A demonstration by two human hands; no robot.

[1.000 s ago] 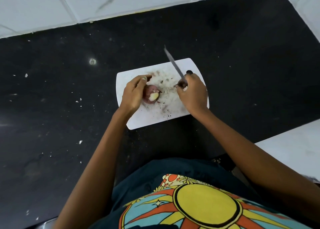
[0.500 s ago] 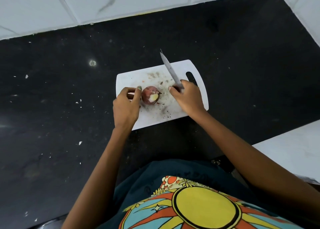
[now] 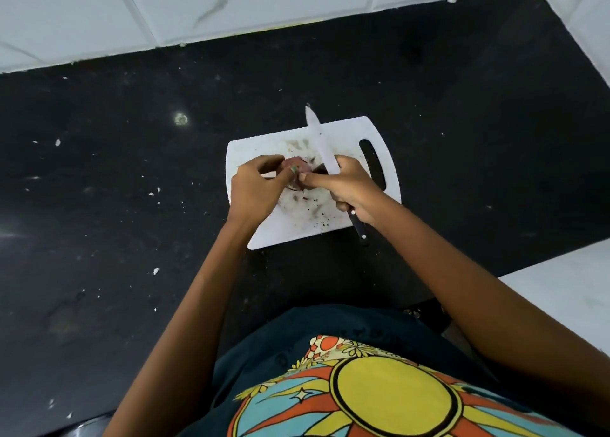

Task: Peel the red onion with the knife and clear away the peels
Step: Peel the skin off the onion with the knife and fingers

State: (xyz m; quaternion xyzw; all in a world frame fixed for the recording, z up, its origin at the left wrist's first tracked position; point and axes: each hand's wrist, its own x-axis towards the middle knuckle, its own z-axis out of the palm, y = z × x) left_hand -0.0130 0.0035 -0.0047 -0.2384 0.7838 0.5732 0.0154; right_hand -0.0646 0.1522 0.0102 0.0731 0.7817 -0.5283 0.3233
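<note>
The red onion [image 3: 294,165] sits over the middle of the white cutting board [image 3: 257,149], mostly hidden between both hands. My left hand [image 3: 255,190] grips the onion from the left with curled fingers. My right hand [image 3: 351,189] holds the knife [image 3: 321,142] by its black handle, blade pointing away and slightly left. The right thumb reaches left and touches the onion beside the left fingertips. Dark peel bits and specks [image 3: 310,210] lie on the board near the hands.
The board lies on a black countertop [image 3: 132,205] dotted with small white scraps. White tiled walls [image 3: 231,4] run along the back and right. A white surface [image 3: 558,298] juts in at the lower right. The board's handle slot [image 3: 371,159] is at its right end.
Both hands closed in on the onion. The left hand moved right and wrapped round it; the right hand shifted left, its thumb now on the onion, and the knife handle now shows below the hand.
</note>
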